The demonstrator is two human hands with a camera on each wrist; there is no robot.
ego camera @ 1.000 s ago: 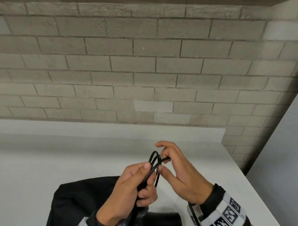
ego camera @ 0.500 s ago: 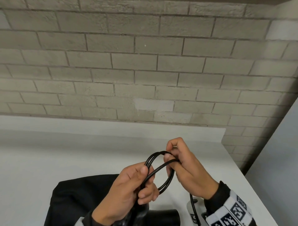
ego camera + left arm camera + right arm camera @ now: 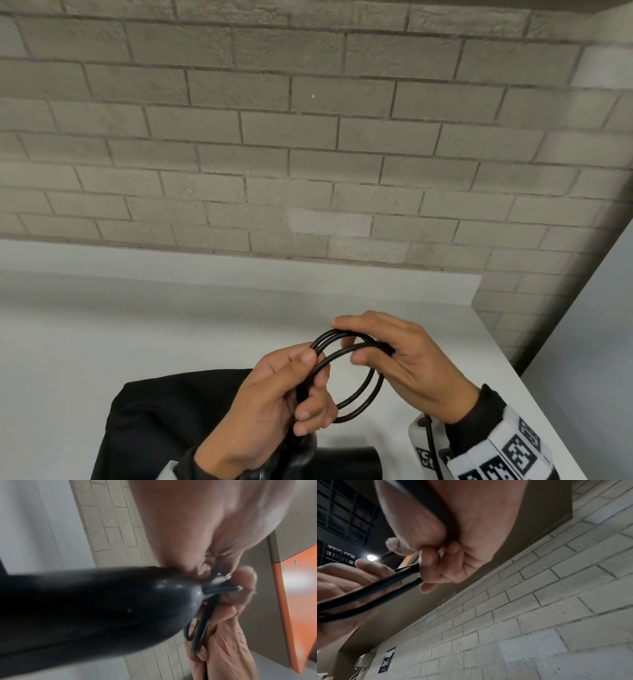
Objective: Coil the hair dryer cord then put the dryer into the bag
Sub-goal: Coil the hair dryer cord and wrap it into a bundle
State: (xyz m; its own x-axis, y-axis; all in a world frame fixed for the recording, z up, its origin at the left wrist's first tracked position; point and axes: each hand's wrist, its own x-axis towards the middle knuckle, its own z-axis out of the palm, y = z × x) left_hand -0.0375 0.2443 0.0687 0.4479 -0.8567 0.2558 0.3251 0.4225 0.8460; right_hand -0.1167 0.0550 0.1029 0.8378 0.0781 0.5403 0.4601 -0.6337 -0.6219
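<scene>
The black cord [image 3: 356, 401] forms round loops held up over the white counter [image 3: 137, 325]. My left hand [image 3: 274, 401] grips the loops at their left side together with the top of the black hair dryer [image 3: 85, 612], whose body [image 3: 342, 467] hangs at the bottom edge. My right hand [image 3: 404, 363] pinches the loops [image 3: 388, 582] at their upper right, thumb below and fingers curled over. A loose length of cord [image 3: 430, 442] drops past the right wrist. The black bag [image 3: 164, 421] lies flat under my left forearm.
A grey brick wall [image 3: 308, 137] backs the counter. The counter's right edge [image 3: 534, 394] runs close by my right wrist, with a grey floor strip beyond. An orange panel [image 3: 300, 601] shows in the left wrist view.
The loops have widened from a tight bunch into open rings. My right hand has shifted right and up along the cord, laying another turn onto the coil. The left hand has kept its grip.
</scene>
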